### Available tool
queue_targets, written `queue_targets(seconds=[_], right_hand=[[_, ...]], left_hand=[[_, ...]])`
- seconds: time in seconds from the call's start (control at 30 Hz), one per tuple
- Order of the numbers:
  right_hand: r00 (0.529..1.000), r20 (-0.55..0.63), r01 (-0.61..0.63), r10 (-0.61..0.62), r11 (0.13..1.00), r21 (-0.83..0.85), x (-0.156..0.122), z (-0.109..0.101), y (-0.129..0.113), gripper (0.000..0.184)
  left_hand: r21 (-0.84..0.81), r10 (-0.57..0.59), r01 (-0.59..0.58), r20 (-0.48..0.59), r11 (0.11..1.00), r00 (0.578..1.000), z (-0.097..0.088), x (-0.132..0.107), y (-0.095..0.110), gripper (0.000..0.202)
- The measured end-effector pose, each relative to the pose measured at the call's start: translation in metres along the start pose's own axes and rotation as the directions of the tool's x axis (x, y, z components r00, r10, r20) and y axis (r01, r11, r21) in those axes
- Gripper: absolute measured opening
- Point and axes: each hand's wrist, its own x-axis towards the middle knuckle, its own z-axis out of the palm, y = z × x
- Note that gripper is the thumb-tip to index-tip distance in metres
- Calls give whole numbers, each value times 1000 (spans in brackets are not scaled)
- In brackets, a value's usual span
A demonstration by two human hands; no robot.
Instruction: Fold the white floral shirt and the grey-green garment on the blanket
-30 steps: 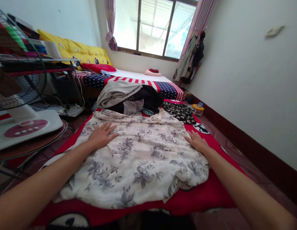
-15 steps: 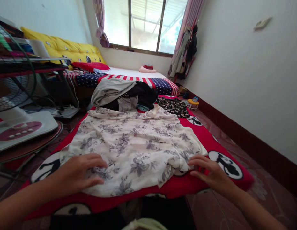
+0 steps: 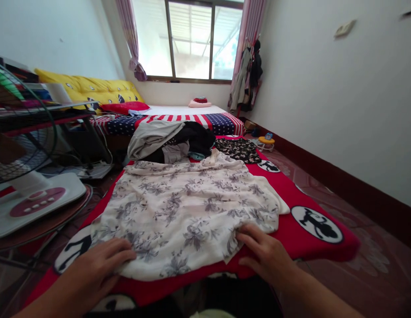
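A cream garment with a grey flower print (image 3: 188,212) lies spread flat on a red blanket with black-and-white cartoon patches (image 3: 304,198). My left hand (image 3: 96,271) rests at the garment's near left corner, fingers curled loosely onto the hem. At the near right corner my right hand (image 3: 265,254) touches the hem with its fingertips, fingers bent. Neither hand has the cloth lifted.
Beyond the garment lies a heap of grey and black clothes (image 3: 172,139) and a dark flowered piece (image 3: 238,150). A floor fan (image 3: 23,176) stands at left. Further back are a striped mattress (image 3: 192,119), yellow cushions (image 3: 89,88), hanging clothes (image 3: 248,77) and the right wall (image 3: 341,110).
Both hands slid from the garment's far end back along it to its near hem. My right hand moved inward onto the near right corner.
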Motion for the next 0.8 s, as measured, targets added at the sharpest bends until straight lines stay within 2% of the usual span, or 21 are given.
queue_targets(seconds=[0.07, 0.13, 0.2, 0.3, 0.4, 0.47, 0.5, 0.6, 0.7, 0.77, 0.8], right_hand=[[998, 2, -58, 58, 997, 49, 8, 6, -6, 16], [994, 3, -105, 106, 985, 138, 17, 7, -7, 18], [978, 22, -204, 206, 940, 273, 24, 0, -5, 18], [901, 45, -401, 432, 787, 469, 34, -24, 1, 17], [835, -11, -459, 550, 708, 537, 41, -51, 9, 22], [832, -1, -462, 555, 695, 551, 44, -67, 13, 26], [838, 45, -472, 544, 679, 562, 44, -73, 14, 29], [833, 301, -545, 464, 600, 586, 43, -89, 17, 36], [784, 536, -609, 311, 549, 572, 47, -99, 20, 35], [774, 578, -615, 258, 522, 591, 61, -100, 23, 32], [794, 539, -601, 280, 497, 626, 71, -97, 26, 31]], left_hand=[[32, 9, -9, 2, 999, 1000, 0, 1, -5, 42], [69, 21, -21, 1, 997, 1000, -2, 3, -13, 42], [108, -4, 8, -36, 994, 999, -6, 6, -24, 38], [115, -122, 139, -139, 984, 983, -17, 12, -42, 32], [1, -271, 275, -168, 962, 948, -32, 21, -53, 31], [-110, -382, 369, -143, 923, 913, -40, 28, -54, 30], [-177, -430, 406, -124, 896, 894, -43, 30, -53, 31], [-411, -521, 461, -40, 787, 853, -47, 36, -46, 37], [-584, -586, 495, 39, 644, 809, -50, 43, -50, 44], [-634, -608, 532, 120, 561, 785, -53, 56, -61, 44], [-640, -627, 533, 100, 554, 772, -55, 66, -68, 44]])
